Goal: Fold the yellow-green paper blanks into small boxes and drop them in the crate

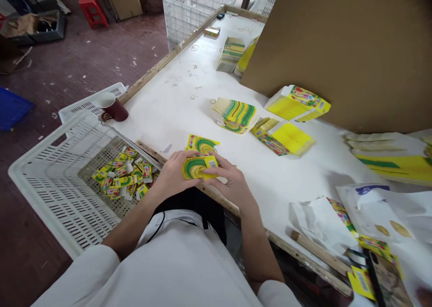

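Note:
My left hand (173, 174) and my right hand (231, 183) meet at the table's near edge, both closed on one small yellow-and-green printed carton (199, 167). A flat printed card (201, 144) lies just beyond it on the white table (175, 100). To my left, a white plastic crate (50, 185) holds several small folded cartons (123, 176) of the same print.
Stacks of flat yellow-green cards (236, 114), (285, 136), (297, 102) lie mid-table, and more (231, 53) sit farther back. A large brown cardboard sheet (340, 51) stands on the right. A dark red mug (113, 108) rests on the table corner. Papers and a phone (384, 275) lie at the lower right.

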Available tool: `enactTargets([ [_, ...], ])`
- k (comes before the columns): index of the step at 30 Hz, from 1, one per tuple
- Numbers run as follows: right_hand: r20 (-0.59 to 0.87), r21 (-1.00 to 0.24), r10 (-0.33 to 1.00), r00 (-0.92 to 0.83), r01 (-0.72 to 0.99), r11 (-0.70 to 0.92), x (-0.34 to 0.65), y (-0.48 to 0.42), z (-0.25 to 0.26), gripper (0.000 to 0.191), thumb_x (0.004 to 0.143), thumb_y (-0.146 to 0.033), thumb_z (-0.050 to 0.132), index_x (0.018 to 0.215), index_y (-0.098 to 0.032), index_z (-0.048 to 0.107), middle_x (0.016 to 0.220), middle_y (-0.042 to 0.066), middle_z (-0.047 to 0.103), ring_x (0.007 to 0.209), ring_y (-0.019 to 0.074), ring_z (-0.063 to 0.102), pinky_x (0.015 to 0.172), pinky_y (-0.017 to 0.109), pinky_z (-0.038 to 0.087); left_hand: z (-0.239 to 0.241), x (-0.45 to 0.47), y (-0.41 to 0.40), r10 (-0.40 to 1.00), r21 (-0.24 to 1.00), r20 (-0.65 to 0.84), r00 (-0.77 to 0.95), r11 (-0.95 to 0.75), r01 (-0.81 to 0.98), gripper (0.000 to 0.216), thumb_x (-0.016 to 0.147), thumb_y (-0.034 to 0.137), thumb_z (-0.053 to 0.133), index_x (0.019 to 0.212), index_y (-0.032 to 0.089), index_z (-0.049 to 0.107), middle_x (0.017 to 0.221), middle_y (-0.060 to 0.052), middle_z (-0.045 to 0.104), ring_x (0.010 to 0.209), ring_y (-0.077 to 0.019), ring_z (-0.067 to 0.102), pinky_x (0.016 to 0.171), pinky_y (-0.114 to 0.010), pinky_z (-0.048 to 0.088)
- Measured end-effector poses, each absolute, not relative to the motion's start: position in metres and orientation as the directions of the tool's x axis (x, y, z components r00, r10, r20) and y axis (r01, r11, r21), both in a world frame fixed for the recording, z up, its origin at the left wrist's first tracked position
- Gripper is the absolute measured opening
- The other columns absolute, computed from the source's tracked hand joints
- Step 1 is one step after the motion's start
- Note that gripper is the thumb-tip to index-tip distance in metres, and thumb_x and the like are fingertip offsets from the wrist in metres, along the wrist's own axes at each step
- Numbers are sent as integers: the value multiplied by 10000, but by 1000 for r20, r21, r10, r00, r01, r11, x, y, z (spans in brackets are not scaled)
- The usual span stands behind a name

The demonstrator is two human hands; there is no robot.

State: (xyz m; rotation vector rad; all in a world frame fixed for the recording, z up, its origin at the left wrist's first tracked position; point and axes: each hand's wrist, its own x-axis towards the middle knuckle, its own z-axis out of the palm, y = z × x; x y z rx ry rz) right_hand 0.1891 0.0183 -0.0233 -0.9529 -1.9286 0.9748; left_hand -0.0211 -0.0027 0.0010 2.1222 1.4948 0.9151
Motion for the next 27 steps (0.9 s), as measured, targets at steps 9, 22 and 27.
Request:
enactTargets([
  [9,148,-983,962,-230,72,169,163,6,-37,834,687,-429,855,1391,-259,442,1382,143,553,1174,277,623,983,455,535,7,-31,-2,921,523,121,369,-375,765,594,770,282,754,1297,230,484,1224,-87,637,1125,-288,575,1003,-480,459],
  [22,293,-755,955,-40,603,257,167,36,-55,441,817,-220,671,1241,-180,558,1005,89,648,960,275,573,936,501,436,7,-106,-23,917,624,190,-351,164,764,512,763,494,726,1170,228,565,1221,-124,617,1246,-335,526,1087,-552,368],
  [27,163,-958,981,-104,220,182,166,18,-29,647,734,-331,800,1278,-251,459,862,-14,546,803,190,551,771,360,495,-17,-28,-7,977,983,142,-161,-120,138,876,622,574,821,1340,258,430,1347,-138,550,1225,-274,575,959,-410,523],
])
